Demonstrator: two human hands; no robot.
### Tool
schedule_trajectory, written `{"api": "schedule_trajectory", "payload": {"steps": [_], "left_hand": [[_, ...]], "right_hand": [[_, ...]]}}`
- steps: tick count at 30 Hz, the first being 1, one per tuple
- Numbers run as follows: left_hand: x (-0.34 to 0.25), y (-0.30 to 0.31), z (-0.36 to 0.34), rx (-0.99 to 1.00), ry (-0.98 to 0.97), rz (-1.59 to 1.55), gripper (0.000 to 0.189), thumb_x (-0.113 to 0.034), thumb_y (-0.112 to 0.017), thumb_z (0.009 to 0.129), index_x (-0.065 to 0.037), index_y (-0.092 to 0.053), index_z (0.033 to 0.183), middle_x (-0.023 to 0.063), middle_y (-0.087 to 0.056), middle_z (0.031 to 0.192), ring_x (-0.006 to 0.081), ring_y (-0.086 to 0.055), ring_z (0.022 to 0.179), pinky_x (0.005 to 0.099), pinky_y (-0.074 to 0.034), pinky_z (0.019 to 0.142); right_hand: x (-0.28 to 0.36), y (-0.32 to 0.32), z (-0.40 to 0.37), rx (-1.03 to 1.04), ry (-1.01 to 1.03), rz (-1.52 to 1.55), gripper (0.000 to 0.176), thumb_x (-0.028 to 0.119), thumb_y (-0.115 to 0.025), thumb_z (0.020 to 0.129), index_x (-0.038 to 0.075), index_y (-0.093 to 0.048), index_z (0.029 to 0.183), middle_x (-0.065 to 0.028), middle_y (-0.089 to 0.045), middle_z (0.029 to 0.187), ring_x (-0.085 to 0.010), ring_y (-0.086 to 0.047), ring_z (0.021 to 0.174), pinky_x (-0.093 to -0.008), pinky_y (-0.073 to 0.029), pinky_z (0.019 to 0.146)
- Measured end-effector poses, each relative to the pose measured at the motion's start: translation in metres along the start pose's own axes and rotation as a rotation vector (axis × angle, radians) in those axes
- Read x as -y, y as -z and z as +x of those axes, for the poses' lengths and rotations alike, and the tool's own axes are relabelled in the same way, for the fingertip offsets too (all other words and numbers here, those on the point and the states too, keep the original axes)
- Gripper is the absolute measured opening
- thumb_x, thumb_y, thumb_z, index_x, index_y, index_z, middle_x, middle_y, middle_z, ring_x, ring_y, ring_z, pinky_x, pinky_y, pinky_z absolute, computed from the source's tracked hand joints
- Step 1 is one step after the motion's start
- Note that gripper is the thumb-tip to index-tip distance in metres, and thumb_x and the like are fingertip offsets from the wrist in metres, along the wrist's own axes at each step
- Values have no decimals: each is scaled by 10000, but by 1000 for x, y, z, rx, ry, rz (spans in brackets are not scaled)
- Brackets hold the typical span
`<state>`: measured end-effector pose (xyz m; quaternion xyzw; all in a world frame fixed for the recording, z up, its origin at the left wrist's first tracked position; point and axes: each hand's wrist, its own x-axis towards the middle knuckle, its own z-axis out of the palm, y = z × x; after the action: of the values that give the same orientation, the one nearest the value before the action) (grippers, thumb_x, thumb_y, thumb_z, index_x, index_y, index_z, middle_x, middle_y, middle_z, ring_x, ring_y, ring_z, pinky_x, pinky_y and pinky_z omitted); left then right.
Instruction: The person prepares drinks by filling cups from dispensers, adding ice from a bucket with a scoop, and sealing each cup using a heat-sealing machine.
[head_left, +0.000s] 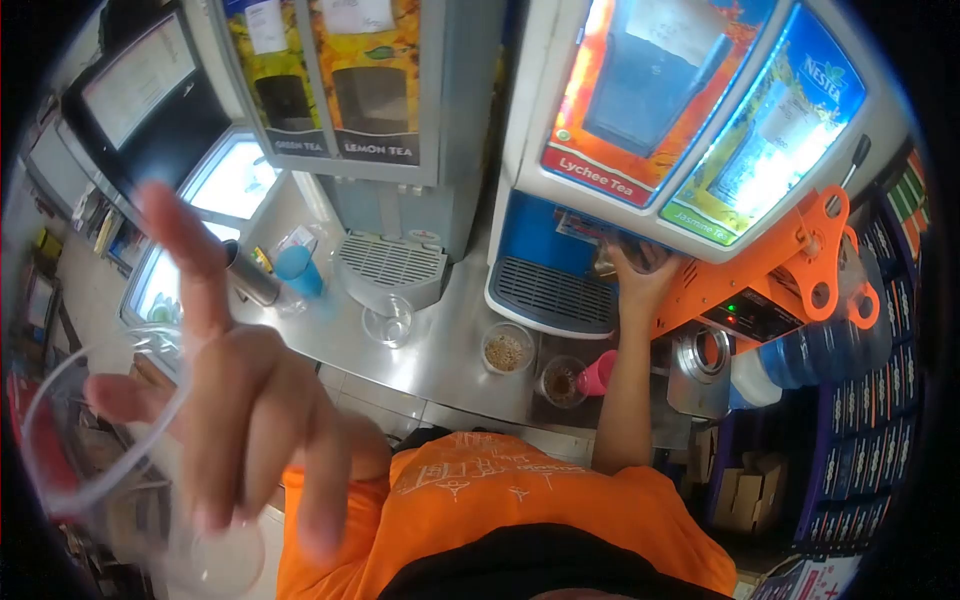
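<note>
My left hand (255, 410) is raised close to the camera, with its index finger stretched upward. A clear plastic cup (60, 490) is tilted in this hand, its rim around the thumb; the near parts are blurred. Under the Lychee Tea and Jasmine dispenser (530, 215), my right hand (645, 275) grips a clear cup (604, 262) by its side, above the slotted drip tray (555, 292). Its contents are hard to make out. Nearby on the counter are a clear cup of grainy bits (507, 350), a cup of brown contents (560, 382) and a pink cup (599, 373).
A Green Tea and Lemon Tea dispenser (460, 130) stands to the left. On the steel counter (450, 345) are another clear cup (388, 322), a blue cup (297, 268) and a metal tumbler (250, 275). An orange machine (745, 290) and blue water bottles (810, 350) stand right.
</note>
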<state>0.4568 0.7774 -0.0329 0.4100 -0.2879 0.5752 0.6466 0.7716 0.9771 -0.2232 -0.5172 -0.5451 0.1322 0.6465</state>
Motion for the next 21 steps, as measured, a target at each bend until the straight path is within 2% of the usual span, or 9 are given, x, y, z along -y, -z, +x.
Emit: {"api": "schedule_trajectory", "payload": {"steps": [1, 3, 4, 6, 8, 10, 14, 16, 21], "left_hand": [[0, -7, 7, 63, 31, -49, 765, -206, -492, 939, -95, 83, 1430, 149, -571, 811, 242, -585, 602, 423, -551, 626], [-21, -4, 16, 352, 460, -118, 617, -430, -675, 798, -162, -446, 1305, 199, -550, 1202, 383, -575, 1055, 450, -210, 1113], [-16, -11, 16, 350, 458, -110, 617, -430, -675, 798, -162, -446, 1305, 199, -550, 1202, 383, -575, 1055, 450, -210, 1113], [0, -29, 14, 259, 201, -225, 665, -330, -709, 790, 40, -415, 1258, 167, -600, 999, 386, -627, 903, 417, -524, 795], [8, -25, 24, 254, 201, -210, 664, -327, -704, 793, 37, -406, 1261, 167, -599, 996, 383, -627, 897, 417, -525, 792], [-4, -46, 24, 241, 192, -192, 662, -321, -694, 800, 31, -387, 1268, 166, -598, 989, 377, -626, 886, 417, -526, 785], [-24, -59, -30, 215, 173, -157, 658, -310, -674, 813, 19, -349, 1281, 163, -596, 975, 366, -624, 863, 417, -528, 772], [-53, -77, -60, 200, 160, -139, 657, -305, -664, 819, 13, -331, 1288, 162, -595, 967, 360, -623, 851, 416, -530, 765], [-74, -82, -78, 163, 123, -98, 656, -291, -638, 835, -1, -284, 1305, 159, -593, 950, 346, -621, 822, 416, -533, 748]], "right_hand": [[-1, 0, 0, -17, 19, 13, 972, 155, -851, 605, -32, -239, 1336, -223, -521, 1193, -305, -558, 1107, -366, -477, 901], [0, 0, 0, -15, 7, 1, 967, 163, -853, 602, -30, -246, 1330, -222, -522, 1195, -302, -558, 1110, -368, -477, 901], [2, -1, -1, -26, -7, -15, 963, 171, -855, 600, -28, -253, 1324, -221, -523, 1196, -300, -558, 1113, -369, -477, 902], [11, 0, 0, 17, -44, 14, 972, 122, -834, 624, -20, -204, 1350, -226, -472, 1232, -324, -503, 1157, -392, -464, 932], [12, 1, 0, 54, -81, 36, 984, 72, -813, 649, -11, -154, 1376, -231, -421, 1268, -348, -449, 1202, -414, -451, 962], [7, 1, 0, -4, -2, -57, 981, 200, -854, 597, -25, -245, 1332, -220, -519, 1210, -290, -559, 1119, -361, -471, 911], [7, 2, 1, -1, 13, -53, 978, 207, -853, 598, -27, -247, 1328, -221, -516, 1218, -288, -561, 1121, -361, -461, 921], [9, 3, 1, 57, -40, -20, 986, 79, -814, 648, -27, -155, 1373, -264, -437, 1240, -355, -463, 1186, -407, -435, 955], [19, 3, 0, 50, -35, -40, 972, 92, -820, 637, -32, -179, 1356, -268, -444, 1238, -351, -484, 1166, -406, -421, 961]]}}
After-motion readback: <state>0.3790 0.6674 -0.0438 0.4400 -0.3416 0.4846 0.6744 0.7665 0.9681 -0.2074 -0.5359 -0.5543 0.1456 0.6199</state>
